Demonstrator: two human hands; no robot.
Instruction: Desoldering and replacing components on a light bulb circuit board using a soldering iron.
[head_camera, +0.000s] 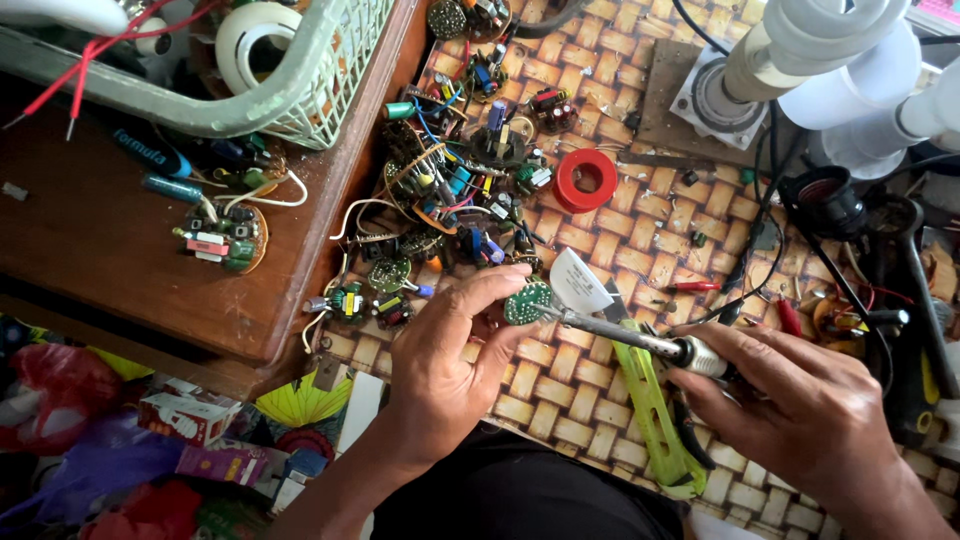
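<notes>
Clamped between the left hand (445, 365) fingers (500, 282) is a round green circuit board (527, 301); the right hand (800, 405) fingers are closed on a soldering iron (640, 340). Beyond the fingers, white lamp parts (250, 35) are held in a pale basket (330, 75), beside the woven-patterned table (620, 240).

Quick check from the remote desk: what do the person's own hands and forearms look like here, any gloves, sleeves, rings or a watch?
Both hands are bare: no gloves on the left hand or the right hand. No ring, watch or wristband shows. Both forearms are uncovered as far as the picture's edge, with no sleeve in view.
</notes>
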